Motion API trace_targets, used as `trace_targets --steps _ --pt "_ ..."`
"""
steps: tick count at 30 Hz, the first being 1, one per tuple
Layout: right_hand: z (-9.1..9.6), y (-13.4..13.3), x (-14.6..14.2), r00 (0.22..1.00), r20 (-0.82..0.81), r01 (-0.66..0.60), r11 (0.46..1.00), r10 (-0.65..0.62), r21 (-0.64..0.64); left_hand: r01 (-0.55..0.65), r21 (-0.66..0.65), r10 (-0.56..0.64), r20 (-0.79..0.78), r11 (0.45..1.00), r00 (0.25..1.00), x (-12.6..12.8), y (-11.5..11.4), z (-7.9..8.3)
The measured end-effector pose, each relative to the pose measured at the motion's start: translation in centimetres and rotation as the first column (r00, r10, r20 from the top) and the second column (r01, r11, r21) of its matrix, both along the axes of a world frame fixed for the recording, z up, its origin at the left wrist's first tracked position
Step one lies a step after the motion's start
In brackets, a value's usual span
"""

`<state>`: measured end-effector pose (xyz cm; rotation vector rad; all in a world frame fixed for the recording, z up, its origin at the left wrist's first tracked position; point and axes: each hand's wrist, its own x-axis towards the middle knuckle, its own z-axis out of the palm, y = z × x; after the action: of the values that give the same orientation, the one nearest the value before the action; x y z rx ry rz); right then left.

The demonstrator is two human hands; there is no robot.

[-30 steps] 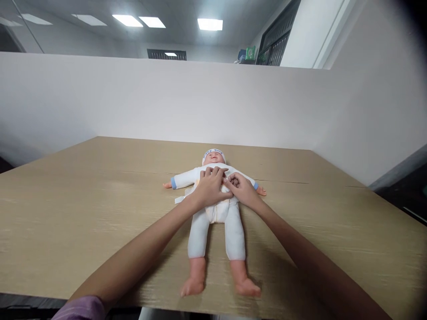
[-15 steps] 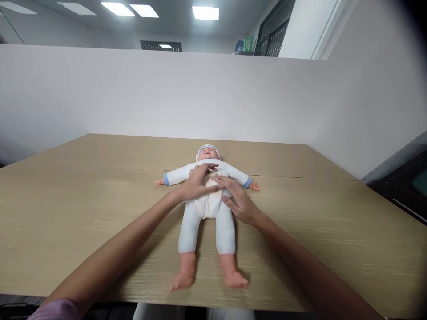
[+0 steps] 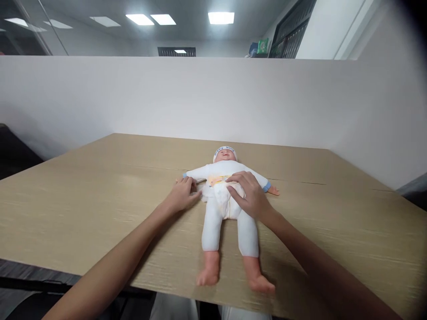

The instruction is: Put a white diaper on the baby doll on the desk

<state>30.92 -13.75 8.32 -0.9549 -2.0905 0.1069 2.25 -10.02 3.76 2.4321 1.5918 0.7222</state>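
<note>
A baby doll [image 3: 211, 226] in a white suit with blue cuffs and a lettered headband lies on its back, feet towards me. Around its hips is a white diaper [image 3: 224, 202] with a coloured print at the waist. At the diaper's left side, my left hand [image 3: 183, 193] has curled fingers and thumb closed at its spread side tab [image 3: 207, 193]; the exact grip is partly hidden. My right hand [image 3: 250, 195] rests over the right part of the diaper's front, thumb apart from the fingers, covering that side.
The doll lies on a wide wood-coloured table [image 3: 100, 191], whose front edge is close to my lap. A pale partition wall [image 3: 213, 98] stands behind the table and continues along the right. A dark object [image 3: 16, 151] is beyond the table's left edge.
My left hand has moved off the doll's belly to the diaper's left side, where the tab now spreads outward. My right hand remains on the front. The view has turned slightly left.
</note>
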Motion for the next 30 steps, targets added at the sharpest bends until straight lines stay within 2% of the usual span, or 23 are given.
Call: trace_targets --steps 2,5,8,12,19,25,27,30 --pt "0.8 0.9 -1.9 0.998 0.055 0.035 0.998 -0.032 -0.044 -0.026 -0.029 0.027 0.02 0.999 0.999 -0.1 0.0 -0.2" --pt "1.5 2.4 -3.9 0.987 0.122 0.117 0.984 -0.1 -0.137 -0.03 -0.115 0.048 0.164 0.993 0.985 -0.2 0.0 -0.3" --pt "1.5 3.2 -4.7 0.972 0.17 0.196 0.961 -0.164 -0.195 -0.006 -0.217 0.067 0.276 0.976 0.959 -0.4 0.2 -0.2" --pt "1.0 3.2 -4.8 0.965 0.172 0.23 0.955 -0.199 -0.185 0.01 -0.284 0.12 0.434 0.959 0.893 -0.2 0.7 0.4" --pt "0.3 3.4 -4.8 0.967 0.157 0.22 0.967 -0.199 -0.13 0.109 -0.274 0.107 0.666 0.955 0.738 1.8 0.0 2.0" --pt "0.8 2.9 -4.6 0.967 0.197 0.19 0.972 -0.162 -0.135 0.199 -0.288 0.069 0.71 0.937 0.7 5.4 0.2 3.7" --pt "0.8 2.8 -4.5 0.963 0.213 0.192 0.973 -0.163 -0.125 0.252 -0.278 0.027 0.719 0.927 0.694 6.4 0.4 3.7" --pt "0.5 3.1 -4.5 0.954 0.243 0.205 0.974 -0.176 -0.099 0.323 -0.209 -0.054 0.761 0.923 0.647 7.1 0.7 2.7"
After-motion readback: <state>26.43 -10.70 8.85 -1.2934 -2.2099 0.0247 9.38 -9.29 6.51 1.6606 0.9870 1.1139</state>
